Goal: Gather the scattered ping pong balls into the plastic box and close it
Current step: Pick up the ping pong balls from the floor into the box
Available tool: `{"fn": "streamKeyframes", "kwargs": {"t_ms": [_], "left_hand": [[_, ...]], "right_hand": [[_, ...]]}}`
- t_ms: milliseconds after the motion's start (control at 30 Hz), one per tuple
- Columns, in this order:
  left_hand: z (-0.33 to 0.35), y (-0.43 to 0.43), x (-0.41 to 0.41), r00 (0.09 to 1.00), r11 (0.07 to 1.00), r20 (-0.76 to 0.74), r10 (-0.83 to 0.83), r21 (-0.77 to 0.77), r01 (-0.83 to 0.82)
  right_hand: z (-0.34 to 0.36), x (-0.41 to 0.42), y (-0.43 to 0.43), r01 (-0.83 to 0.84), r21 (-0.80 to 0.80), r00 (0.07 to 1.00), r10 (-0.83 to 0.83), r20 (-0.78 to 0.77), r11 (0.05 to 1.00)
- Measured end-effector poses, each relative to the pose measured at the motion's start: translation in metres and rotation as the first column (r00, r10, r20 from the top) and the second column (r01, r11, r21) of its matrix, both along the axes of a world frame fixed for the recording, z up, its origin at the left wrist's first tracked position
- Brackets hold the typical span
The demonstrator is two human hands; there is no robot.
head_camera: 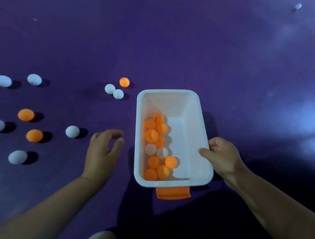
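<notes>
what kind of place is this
Probably the floor of a table tennis hall or gym: a smooth purple floor with a sheen, ping pong balls scattered widely across it, some far off, and a plastic box for collecting them.

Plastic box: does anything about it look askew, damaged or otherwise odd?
The plastic box seems tilted: the right hand grips its right rim, and the balls inside all crowd along the left wall, leaving the right part of the floor bare. No damage shows.
</notes>
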State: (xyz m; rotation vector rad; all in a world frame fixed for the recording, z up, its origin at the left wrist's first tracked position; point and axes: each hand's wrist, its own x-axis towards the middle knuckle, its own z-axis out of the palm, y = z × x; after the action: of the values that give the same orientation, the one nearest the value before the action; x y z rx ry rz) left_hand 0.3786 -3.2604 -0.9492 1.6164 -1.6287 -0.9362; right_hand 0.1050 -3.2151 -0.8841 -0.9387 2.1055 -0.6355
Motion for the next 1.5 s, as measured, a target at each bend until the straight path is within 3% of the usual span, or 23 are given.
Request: {"fn": "streamKeyframes", "kwargs": {"t_ms": [133,233,300,367,433,500,600,767,900,933,1000,1067,1133,1267,1400,1500], "left_hand": [[-0.045,0.004,0.037,0.903,0.989,0.407,-0.137,0.106,0.102],[-0.064,0.002,0.044,0.855,0.965,0.454,-0.25,0.185,0.184],[-0.073,0.001,0.045,0.885,0.966,0.395,-0.246,0.176,0.19],[-0.071,-0.001,0.044,0.96,0.984,0.253,-0.116,0.161,0.077],[-0.052,-0.008,0.035,0.991,0.966,-0.014,0.135,0.224,-0.128],[-0.022,-0.017,0.022,0.92,0.953,-0.278,0.275,0.204,-0.223],[0.02,-0.027,0.001,0.896,0.986,-0.414,0.163,0.039,-0.161],[0.034,-0.039,-0.023,0.977,0.988,-0.148,-0.152,-0.019,0.151],[0.014,-0.044,-0.003,0.968,0.999,-0.25,0.031,-0.003,-0.033],[0.004,-0.046,0.008,0.972,0.994,-0.208,0.11,0.019,-0.108],[-0.018,-0.052,0.033,0.979,0.979,0.084,0.187,0.061,-0.192],[-0.039,-0.054,0.056,0.925,0.972,0.366,0.1,0.162,-0.169],[-0.053,-0.052,0.071,0.881,0.967,0.474,-0.006,0.226,-0.115],[-0.063,-0.047,0.079,0.842,0.99,0.54,-0.02,0.125,-0.057],[-0.065,-0.053,0.088,0.804,0.96,0.59,0.077,0.173,-0.219],[-0.049,-0.06,0.08,0.859,0.977,0.506,0.074,0.135,-0.164]], "right_hand": [[-0.009,0.023,-0.012,0.021,0.023,1.0,-0.021,0.01,1.0],[-0.016,0.031,-0.013,0.051,0.021,0.998,-0.051,0.038,0.999],[-0.02,0.035,-0.012,0.072,0.022,0.996,-0.073,0.056,0.997],[-0.025,0.037,-0.013,0.083,0.017,0.995,-0.084,0.061,0.996],[-0.03,0.04,-0.014,0.089,0.018,0.994,-0.09,0.067,0.996],[-0.034,0.045,-0.016,0.1,0.015,0.992,-0.101,0.076,0.995],[-0.037,0.051,-0.019,0.11,0.016,0.993,-0.111,0.051,0.994],[-0.037,0.054,-0.023,0.05,0.039,0.994,-0.046,-0.104,0.998],[-0.032,0.057,-0.033,-0.06,0.04,0.978,0.066,-0.2,0.997],[-0.031,0.057,-0.036,-0.085,0.027,0.972,0.089,-0.22,0.996],[-0.032,0.059,-0.042,-0.142,-0.013,0.949,0.133,-0.285,0.99],[-0.034,0.061,-0.048,-0.195,-0.042,0.917,0.167,-0.361,0.98],[-0.037,0.064,-0.052,-0.235,-0.013,0.893,0.21,-0.399,0.972],[-0.043,0.067,-0.053,-0.236,0.024,0.903,0.228,-0.364,0.971],[-0.044,0.066,-0.054,-0.229,0.038,0.9,0.226,-0.373,0.973],[-0.045,0.067,-0.054,-0.234,0.046,0.884,0.232,-0.407,0.971]]}}
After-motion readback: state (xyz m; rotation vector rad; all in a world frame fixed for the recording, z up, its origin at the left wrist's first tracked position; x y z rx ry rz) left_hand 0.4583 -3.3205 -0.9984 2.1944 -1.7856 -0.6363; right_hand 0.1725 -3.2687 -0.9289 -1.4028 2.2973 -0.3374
